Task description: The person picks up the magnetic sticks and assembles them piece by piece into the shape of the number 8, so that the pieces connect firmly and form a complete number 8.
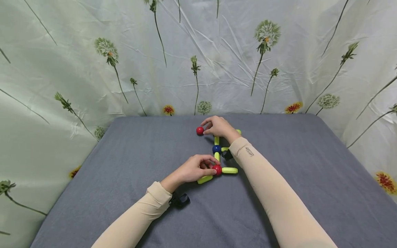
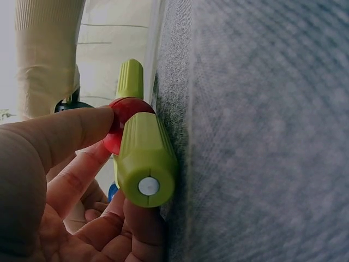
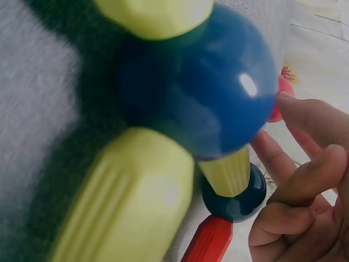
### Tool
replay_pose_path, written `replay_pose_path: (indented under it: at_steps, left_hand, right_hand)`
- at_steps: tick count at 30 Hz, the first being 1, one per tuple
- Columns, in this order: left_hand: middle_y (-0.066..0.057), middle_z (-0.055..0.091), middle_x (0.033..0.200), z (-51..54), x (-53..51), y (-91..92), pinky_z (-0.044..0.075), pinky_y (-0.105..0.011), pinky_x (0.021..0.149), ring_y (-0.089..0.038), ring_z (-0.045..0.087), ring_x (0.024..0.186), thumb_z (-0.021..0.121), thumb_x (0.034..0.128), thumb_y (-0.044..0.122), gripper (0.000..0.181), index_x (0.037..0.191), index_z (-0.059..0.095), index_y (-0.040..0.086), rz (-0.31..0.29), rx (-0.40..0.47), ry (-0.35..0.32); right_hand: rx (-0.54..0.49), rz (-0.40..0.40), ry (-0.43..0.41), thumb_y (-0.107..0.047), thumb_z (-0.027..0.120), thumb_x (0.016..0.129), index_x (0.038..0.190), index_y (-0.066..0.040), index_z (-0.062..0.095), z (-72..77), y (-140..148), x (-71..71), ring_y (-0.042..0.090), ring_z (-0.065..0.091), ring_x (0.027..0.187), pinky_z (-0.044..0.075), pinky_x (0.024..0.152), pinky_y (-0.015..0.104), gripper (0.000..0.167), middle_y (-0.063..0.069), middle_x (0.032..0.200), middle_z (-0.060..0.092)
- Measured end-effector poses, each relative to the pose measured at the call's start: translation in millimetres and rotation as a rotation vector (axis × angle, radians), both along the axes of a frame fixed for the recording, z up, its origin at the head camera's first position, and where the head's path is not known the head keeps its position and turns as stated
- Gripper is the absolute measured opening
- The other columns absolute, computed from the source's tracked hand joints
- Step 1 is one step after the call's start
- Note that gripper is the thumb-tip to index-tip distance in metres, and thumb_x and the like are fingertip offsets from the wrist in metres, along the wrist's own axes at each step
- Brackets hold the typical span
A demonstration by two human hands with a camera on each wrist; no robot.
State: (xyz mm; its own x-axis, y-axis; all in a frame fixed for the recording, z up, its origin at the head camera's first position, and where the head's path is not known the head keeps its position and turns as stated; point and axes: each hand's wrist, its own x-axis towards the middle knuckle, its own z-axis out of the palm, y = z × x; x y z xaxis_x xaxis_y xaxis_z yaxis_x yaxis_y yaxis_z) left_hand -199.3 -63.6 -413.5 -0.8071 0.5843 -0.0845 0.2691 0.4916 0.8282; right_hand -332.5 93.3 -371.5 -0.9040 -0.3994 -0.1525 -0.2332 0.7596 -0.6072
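Note:
A figure of yellow-green toy rods and balls lies on the grey cloth. My left hand (image 1: 196, 168) pinches a red ball (image 1: 217, 169) at its near end; thumb and a finger touch that ball in the left wrist view. From it a yellow-green rod (image 1: 230, 170) points right, and another rod (image 2: 150, 164) with a silver end disc points toward me. Farther off is a blue ball (image 1: 216, 149) joined to several rods. Above the far end my right hand (image 1: 219, 127) holds a second red ball (image 1: 200, 131) at its fingertips. The right wrist view adds a darker ball (image 3: 234, 192) and a red rod (image 3: 210, 240).
Grey cloth (image 1: 124, 172) covers the table. Behind it hangs a pale curtain (image 1: 217, 51) with dandelion prints. A black wrist strap (image 1: 180, 200) sits under my left wrist. My right forearm crosses over the right side of the figure and hides part of it.

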Motion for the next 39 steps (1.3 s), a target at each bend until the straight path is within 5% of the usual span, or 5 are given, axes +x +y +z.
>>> replay_pose_path:
  at_steps: [10, 25, 39]
  left_hand:
    - [0.004, 0.068, 0.089, 1.1, 1.1, 0.7, 0.049, -0.026, 0.061, -0.009, 0.061, 0.068, 0.069, 0.0849, 0.027, 0.023, 0.107, 0.066, 0.029, 0.003, -0.008, 0.013]
    - [0.004, 0.067, 0.089, 0.5, 0.4, 0.2, 0.049, -0.028, 0.061, -0.011, 0.061, 0.068, 0.069, 0.0849, 0.027, 0.022, 0.106, 0.066, 0.032, 0.014, -0.013, -0.003]
    - [0.005, 0.066, 0.09, -1.2, -0.3, 0.6, 0.05, -0.029, 0.065, -0.012, 0.061, 0.071, 0.069, 0.0843, 0.029, 0.023, 0.106, 0.066, 0.034, 0.025, -0.027, -0.007]
  right_hand:
    - [-0.008, -0.012, -0.031, -0.025, 0.07, 0.085, 0.121, -0.024, 0.059, -1.2, -10, -0.8, 0.02, 0.065, 0.059, 0.053, 0.063, 0.032, 0.038, 0.007, 0.109, 0.067]
    - [0.064, 0.031, -0.003, -0.029, 0.069, 0.084, 0.114, -0.019, 0.058, -2.3, -20, 2.4, 0.016, 0.066, 0.061, 0.052, 0.059, 0.028, 0.033, 0.003, 0.1, 0.068]
    - [0.021, 0.075, -0.011, -0.032, 0.068, 0.085, 0.113, -0.018, 0.057, 8.8, 11, 8.1, 0.02, 0.068, 0.062, 0.055, 0.065, 0.032, 0.033, 0.005, 0.097, 0.067]
